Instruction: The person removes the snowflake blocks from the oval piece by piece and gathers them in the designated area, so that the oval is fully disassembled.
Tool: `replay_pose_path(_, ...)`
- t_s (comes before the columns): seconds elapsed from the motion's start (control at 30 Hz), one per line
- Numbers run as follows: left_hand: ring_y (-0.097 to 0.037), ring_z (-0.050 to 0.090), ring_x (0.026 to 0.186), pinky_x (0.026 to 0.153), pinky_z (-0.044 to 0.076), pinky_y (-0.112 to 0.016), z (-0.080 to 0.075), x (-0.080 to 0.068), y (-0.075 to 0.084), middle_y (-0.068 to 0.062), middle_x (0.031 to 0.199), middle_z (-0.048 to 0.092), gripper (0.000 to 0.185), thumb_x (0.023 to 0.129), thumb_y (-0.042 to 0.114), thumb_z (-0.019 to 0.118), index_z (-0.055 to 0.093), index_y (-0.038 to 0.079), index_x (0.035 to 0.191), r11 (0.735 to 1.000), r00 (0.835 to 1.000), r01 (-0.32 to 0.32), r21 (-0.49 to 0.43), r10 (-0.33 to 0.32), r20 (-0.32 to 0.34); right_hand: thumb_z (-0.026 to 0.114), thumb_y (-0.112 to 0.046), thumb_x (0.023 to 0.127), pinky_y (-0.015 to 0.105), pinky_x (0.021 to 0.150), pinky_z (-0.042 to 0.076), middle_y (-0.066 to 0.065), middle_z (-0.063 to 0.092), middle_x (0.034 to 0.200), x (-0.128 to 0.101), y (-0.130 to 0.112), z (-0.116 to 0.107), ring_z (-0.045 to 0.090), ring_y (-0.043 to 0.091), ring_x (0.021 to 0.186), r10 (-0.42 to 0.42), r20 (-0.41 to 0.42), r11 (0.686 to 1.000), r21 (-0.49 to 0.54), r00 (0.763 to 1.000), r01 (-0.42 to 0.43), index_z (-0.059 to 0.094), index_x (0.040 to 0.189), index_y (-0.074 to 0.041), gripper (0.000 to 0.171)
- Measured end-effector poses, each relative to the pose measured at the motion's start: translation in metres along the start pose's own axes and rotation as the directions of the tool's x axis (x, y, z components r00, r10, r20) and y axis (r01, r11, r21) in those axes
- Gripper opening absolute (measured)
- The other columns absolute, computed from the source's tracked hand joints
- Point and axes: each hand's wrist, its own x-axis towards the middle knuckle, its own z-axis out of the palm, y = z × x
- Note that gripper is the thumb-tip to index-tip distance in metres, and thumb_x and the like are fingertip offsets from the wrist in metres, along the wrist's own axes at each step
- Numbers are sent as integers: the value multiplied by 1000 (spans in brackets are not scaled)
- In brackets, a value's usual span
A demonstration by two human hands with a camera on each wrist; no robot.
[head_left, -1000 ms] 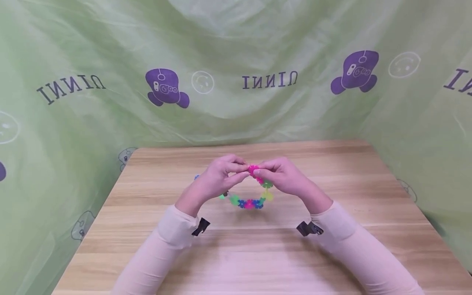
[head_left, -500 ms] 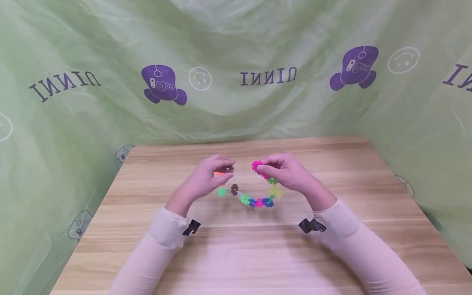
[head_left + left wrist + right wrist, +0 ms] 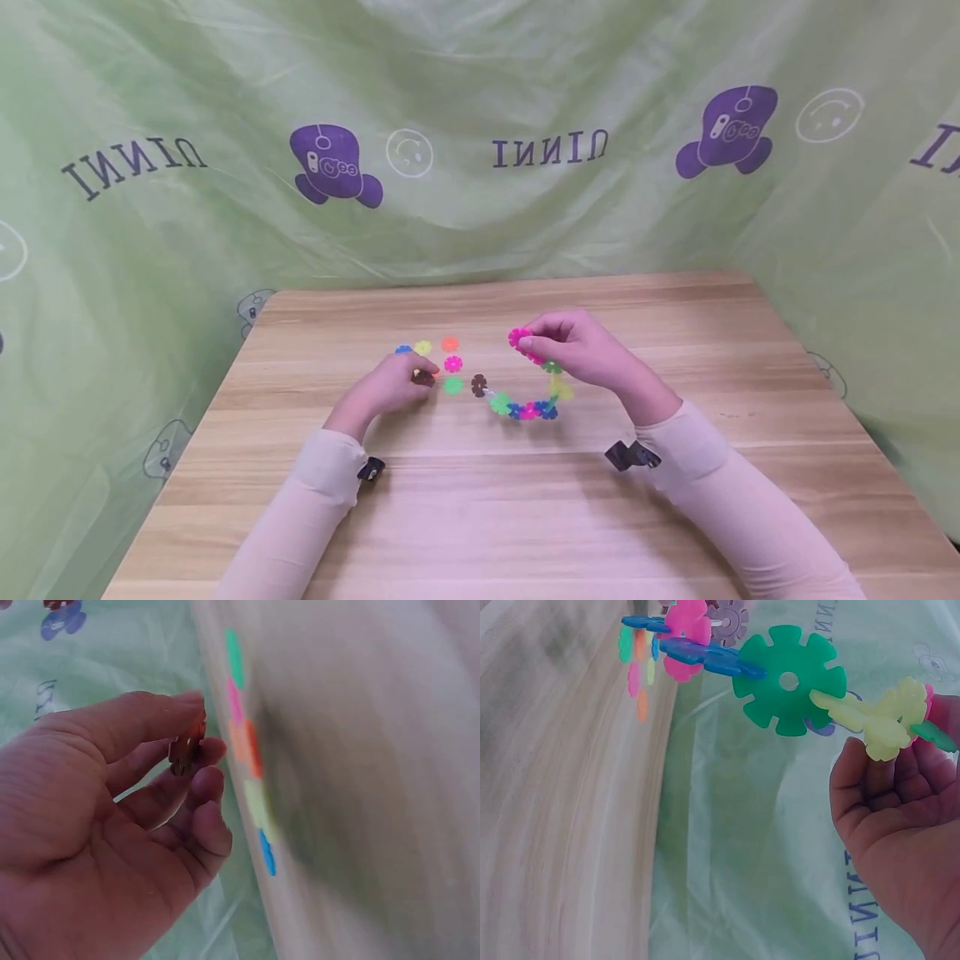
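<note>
Between thumb and fingers my left hand [image 3: 386,385] pinches a brown snowflake disc [image 3: 185,750], low over the loose pieces at the left. Raised on the right, my right hand [image 3: 581,354] pinches the pink end piece [image 3: 518,337] of a chain of linked snowflake discs. That chain hangs in a curve through green, yellow, blue and pink pieces to a brown disc [image 3: 478,385] at its free end. In the right wrist view a green disc [image 3: 789,681] and a pale yellow one [image 3: 885,720] of the chain show close up.
Loose discs lie around the left hand: orange [image 3: 450,343], pink [image 3: 453,364], green [image 3: 453,386], yellow [image 3: 422,347] and blue [image 3: 403,350]. They rest on a wooden table [image 3: 480,517]. A green printed curtain [image 3: 465,225] encloses its back and sides.
My left hand has come away from the chain's pink end, moving left and down with the brown disc. My right hand still holds the chain, which has opened out into a curve.
</note>
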Motion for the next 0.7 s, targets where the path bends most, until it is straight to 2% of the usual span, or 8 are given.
replay_pose_path(0.1,-22,60,104,96,48,-41,3,1,-5,-2,104,68,37,82,10,77,69,3,118,999,999,28,18,-28,19,71,-18,92,28,58,51,8,70,90,-1,0,-1,59,23,71,19,-1,1000,3,1000,-19,74,103,-9,14)
replay_pose_path(0.3,-18,60,92,89,50,-39,5,2,-9,0,93,67,33,80,8,79,70,3,111,999,1000,6,32,-6,17,71,-21,92,28,61,52,6,72,97,-1,1,-2,60,24,74,48,3,999,9,999,-48,75,104,-10,16)
replay_pose_path(0.47,-17,59,88,86,50,-36,7,3,-6,0,89,65,29,80,6,79,71,4,108,999,1000,1,52,-2,26,71,-19,92,30,63,54,7,72,97,-1,0,-2,61,30,77,40,10,999,7,999,-40,73,106,-5,20)
replay_pose_path(0.57,-19,61,93,89,50,-38,8,2,-5,-1,93,67,29,80,5,79,71,4,108,999,999,11,51,-12,30,71,-18,92,30,63,54,8,71,95,-1,1,-1,61,29,76,31,17,999,4,999,-32,74,106,-5,19)
replay_pose_path(0.7,-26,61,106,97,48,-43,9,0,-4,-6,107,69,36,80,8,79,69,3,115,998,999,40,56,-41,18,71,-17,92,28,60,52,12,70,90,-1,2,0,60,25,72,15,25,1000,1,1000,-15,74,106,-6,18)
